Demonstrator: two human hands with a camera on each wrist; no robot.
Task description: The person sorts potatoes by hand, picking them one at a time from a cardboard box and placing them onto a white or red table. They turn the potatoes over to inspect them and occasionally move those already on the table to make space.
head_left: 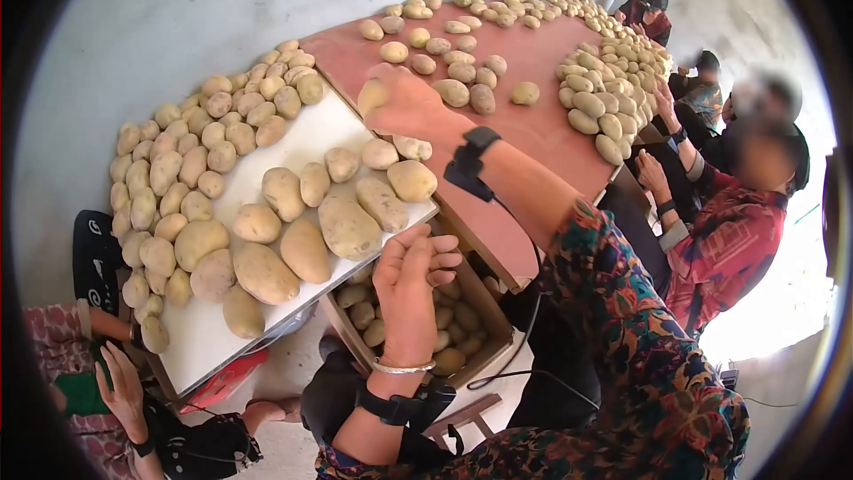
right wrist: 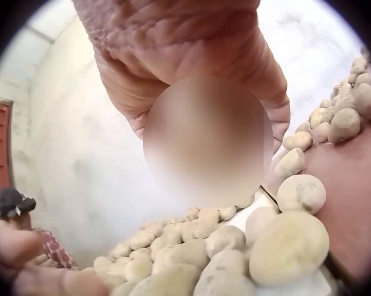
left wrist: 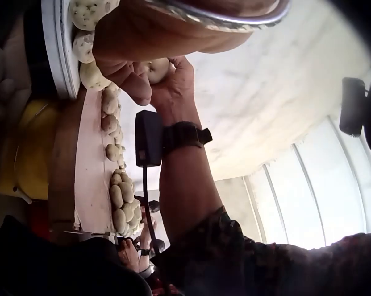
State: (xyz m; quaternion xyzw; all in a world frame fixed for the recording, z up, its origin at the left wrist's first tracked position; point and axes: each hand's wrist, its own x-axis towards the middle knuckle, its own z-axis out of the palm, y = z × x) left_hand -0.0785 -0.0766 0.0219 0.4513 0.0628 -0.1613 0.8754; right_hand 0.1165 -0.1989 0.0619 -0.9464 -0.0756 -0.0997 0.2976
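My right hand [head_left: 418, 111] grips a potato [head_left: 373, 96] above the seam between the white board [head_left: 333, 120] and the red tabletop [head_left: 351, 44]. In the left wrist view this potato [left wrist: 156, 71] shows between its fingers and thumb; in the right wrist view a round blur covers what lies under the palm. My left hand [head_left: 409, 298], with a bracelet at the wrist, hovers at the board's front edge. Its fingers are loosely bent and hold nothing. Large potatoes [head_left: 351, 224] lie on the board just beyond its fingertips.
Smaller potatoes [head_left: 191, 160] are heaped along the board's left side. More potatoes [head_left: 613, 89] are piled at the red table's far right. Below the board's edge stands a box [head_left: 487, 357] of potatoes. Other people [head_left: 729, 240] sit at right; another person's hand [head_left: 120, 391] is lower left.
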